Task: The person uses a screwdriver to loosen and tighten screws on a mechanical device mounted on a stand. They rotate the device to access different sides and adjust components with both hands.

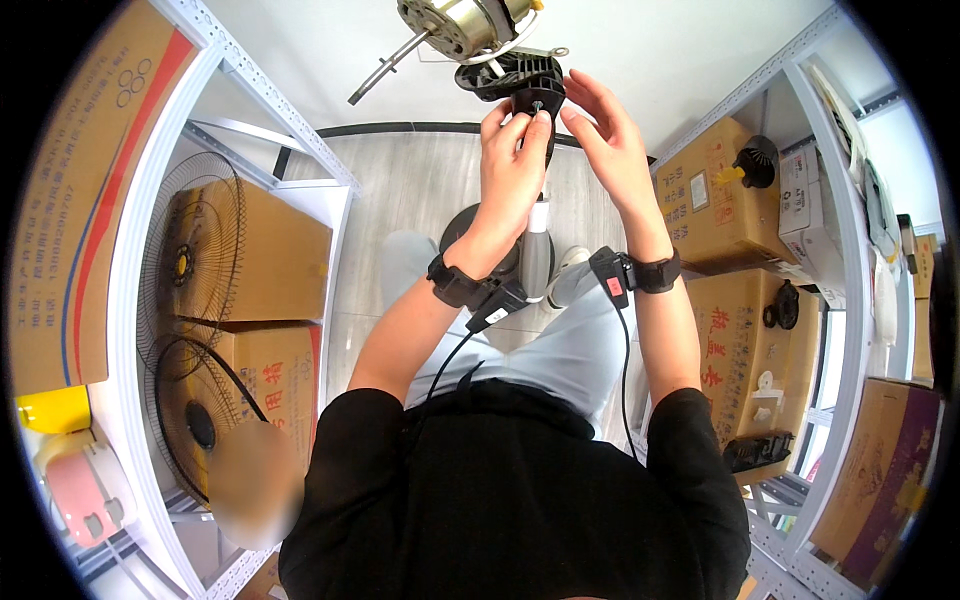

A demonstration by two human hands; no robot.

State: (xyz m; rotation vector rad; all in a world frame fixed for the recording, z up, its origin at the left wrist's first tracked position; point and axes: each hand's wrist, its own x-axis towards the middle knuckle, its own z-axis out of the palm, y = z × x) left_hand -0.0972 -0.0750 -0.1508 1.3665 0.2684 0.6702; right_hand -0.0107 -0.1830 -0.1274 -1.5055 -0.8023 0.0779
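Observation:
A standing fan without its blade and grilles rises in front of me. Its bare metal motor point(462, 27), with a long shaft pointing left, sits at the top. My left hand point(512, 165) is closed round the black plastic neck point(535, 98) below the motor, thumb by a small screw. Fingers apart, my right hand point(606, 135) stands at the neck's right side and holds nothing that shows. The grey and white pole point(538, 255) runs down between my legs. The round black base point(460, 222) is partly hidden by my left forearm.
White metal shelves flank me. On the left, two wire fan grilles point(190, 260) lean against cardboard boxes point(285, 255). To the right, a black fan part point(757, 160) and other black parts point(783, 305) rest on cardboard boxes point(700, 210). Cables hang from my wrist straps.

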